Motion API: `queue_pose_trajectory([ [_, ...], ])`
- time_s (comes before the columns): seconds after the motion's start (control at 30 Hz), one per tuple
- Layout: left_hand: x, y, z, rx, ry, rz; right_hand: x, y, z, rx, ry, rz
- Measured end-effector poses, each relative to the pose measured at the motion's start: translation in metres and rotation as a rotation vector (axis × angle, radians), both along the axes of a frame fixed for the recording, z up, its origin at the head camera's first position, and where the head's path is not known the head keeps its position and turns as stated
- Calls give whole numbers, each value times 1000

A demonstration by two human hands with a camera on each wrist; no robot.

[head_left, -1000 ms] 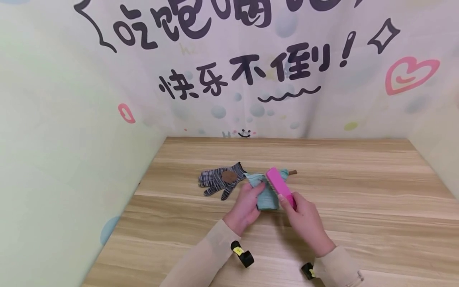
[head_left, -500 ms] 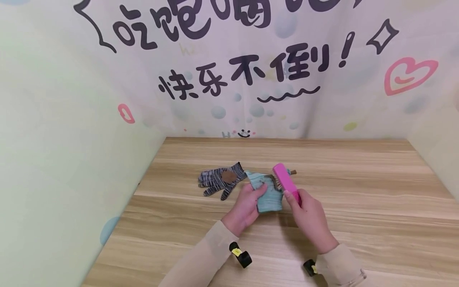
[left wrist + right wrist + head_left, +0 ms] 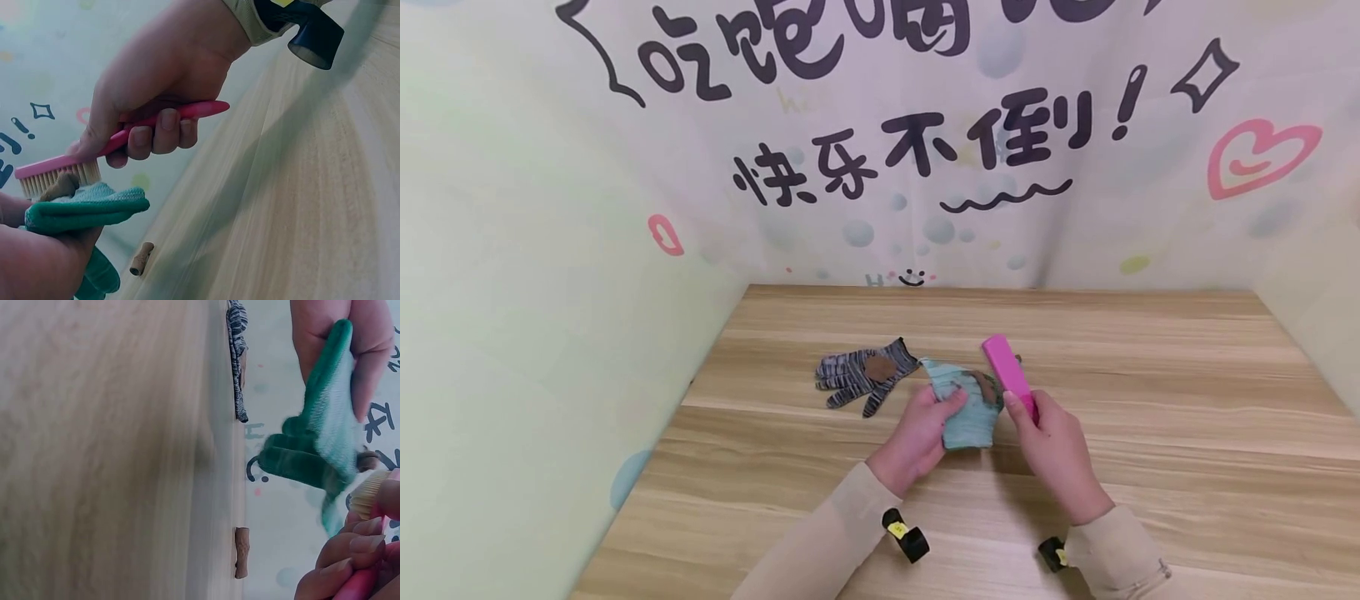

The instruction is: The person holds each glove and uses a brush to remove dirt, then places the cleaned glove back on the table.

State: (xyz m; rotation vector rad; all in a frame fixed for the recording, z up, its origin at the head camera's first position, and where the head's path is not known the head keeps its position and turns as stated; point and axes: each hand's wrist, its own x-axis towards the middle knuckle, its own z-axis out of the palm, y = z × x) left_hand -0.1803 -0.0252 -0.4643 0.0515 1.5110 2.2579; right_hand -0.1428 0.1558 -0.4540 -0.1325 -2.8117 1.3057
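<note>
My left hand (image 3: 921, 433) grips a light-teal knit glove (image 3: 967, 429), thumb on top, above the table. Its darker green coated side shows in the right wrist view, with the glove's fingers hanging down. A brown mud-like patch (image 3: 983, 387) lies on the glove's upper right part. In my right hand (image 3: 1060, 450) is a pink brush (image 3: 1006, 362), gripped by the handle with the thumb along it. The brush's pale bristles (image 3: 47, 182) face down at the brown patch in the left wrist view.
A grey-black knit glove (image 3: 850, 379) with a round brown patch lies flat to the left. A short brown stick-like piece (image 3: 242, 552) rests on the wooden table (image 3: 1150, 433) farther back. A printed cloth (image 3: 850, 242) hangs behind the table.
The brush has moved to the right and slightly back across the glove, exposing the brown patch. My left hand has shifted slightly right with the glove.
</note>
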Motion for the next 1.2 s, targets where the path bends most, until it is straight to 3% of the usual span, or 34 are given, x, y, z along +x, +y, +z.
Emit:
queue_pose_trajectory([
  [0.2, -5, -1, -2, 8, -7, 65, 3, -2, 2, -30, 10, 22],
  [0.47, -7, 2, -4, 22, 15, 91, 8, -13, -2, -4, 6, 86],
  [0.77, -7, -4, -1, -26, -37, 65, 7, -7, -1, 12, -33, 50],
  [0.97, -6, -6, 1, -39, -23, 12, 4, -2, -1, 19, -56, 34],
  [1.2, -6, -6, 0, -28, -29, -6, 3, 1, -2, 27, -49, 29],
])
